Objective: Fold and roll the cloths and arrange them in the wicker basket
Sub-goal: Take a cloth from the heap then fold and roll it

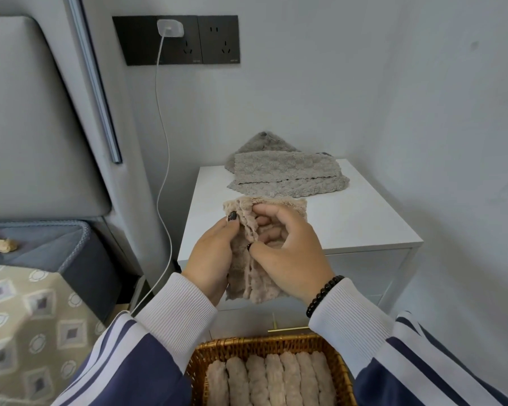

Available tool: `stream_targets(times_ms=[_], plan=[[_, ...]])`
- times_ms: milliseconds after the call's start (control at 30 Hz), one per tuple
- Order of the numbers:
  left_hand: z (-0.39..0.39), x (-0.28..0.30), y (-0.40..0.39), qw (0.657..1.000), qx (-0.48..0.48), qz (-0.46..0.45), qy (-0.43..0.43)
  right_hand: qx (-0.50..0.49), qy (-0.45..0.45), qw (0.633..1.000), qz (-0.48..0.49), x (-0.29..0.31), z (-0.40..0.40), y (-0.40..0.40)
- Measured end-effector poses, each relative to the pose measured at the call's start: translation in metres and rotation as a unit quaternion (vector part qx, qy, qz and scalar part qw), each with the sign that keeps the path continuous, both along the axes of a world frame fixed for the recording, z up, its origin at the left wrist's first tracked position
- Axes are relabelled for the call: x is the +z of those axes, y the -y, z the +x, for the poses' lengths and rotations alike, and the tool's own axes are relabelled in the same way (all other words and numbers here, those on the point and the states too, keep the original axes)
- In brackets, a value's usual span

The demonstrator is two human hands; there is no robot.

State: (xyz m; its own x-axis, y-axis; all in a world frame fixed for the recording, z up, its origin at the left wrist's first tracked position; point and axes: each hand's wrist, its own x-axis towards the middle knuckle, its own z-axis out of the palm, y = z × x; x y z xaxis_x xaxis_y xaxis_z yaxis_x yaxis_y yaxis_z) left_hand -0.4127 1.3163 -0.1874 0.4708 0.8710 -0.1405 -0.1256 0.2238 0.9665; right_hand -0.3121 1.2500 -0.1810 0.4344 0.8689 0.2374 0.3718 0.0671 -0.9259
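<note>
The white bedside cabinet [349,218] stands against the wall, its top carrying grey cloths [288,174] laid flat at the far side, not yet rolled. Below the hands, at the bottom of the view, sits the wicker basket [200,364], already holding a row of beige rolls [273,379] lying side by side, their long axes running away from the person.

The beige cloth [255,273] is held in the air above the cabinet's near edge, between the grey cloths and the basket. It hangs as a narrow folded strip, long axis roughly vertical, top edge near the fingertips and lower end dangling below the wrists.

The left hand [214,259] grips the strip's left edge, thumb pressed on the front face and fingers hidden behind. The right hand [288,253] has its fingers curled round the strip's right side, thumb and forefinger pinching the fabric near the middle. Both hands are touching the cloth and close together; neither is free.

Judgement: the strip appears folded and ready for rolling. The roll should run along the long axis, end to end. The basket lies directly beneath, equally near either hand, with room for a further roll hard to confirm.
</note>
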Motion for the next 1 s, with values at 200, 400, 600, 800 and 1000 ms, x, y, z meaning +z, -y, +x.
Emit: stream_targets(times_ms=[200, 400, 600, 800, 1000], plan=[[-0.007, 0.007, 0.004, 0.997, -0.055, -0.044, 0.04, 0.065, -0.101, 0.993, 0.021, -0.001, 0.001, 0.005], [-0.013, 0.004, 0.007, 0.999, -0.021, -0.021, 0.037, 0.076, -0.218, 0.972, 0.048, 0.006, 0.004, 0.012], [-0.017, 0.01, 0.01, 0.996, -0.008, -0.065, 0.064, -0.125, -0.128, 0.983, 0.039, 0.01, 0.026, 0.015], [-0.016, 0.015, 0.008, 0.991, -0.031, -0.107, 0.07, -0.015, -0.274, 0.957, -0.088, 0.002, 0.033, 0.016], [-0.017, 0.008, 0.001, 0.998, -0.043, 0.036, -0.027, 0.004, -0.104, 0.99, -0.097, 0.008, 0.043, 0.028]])
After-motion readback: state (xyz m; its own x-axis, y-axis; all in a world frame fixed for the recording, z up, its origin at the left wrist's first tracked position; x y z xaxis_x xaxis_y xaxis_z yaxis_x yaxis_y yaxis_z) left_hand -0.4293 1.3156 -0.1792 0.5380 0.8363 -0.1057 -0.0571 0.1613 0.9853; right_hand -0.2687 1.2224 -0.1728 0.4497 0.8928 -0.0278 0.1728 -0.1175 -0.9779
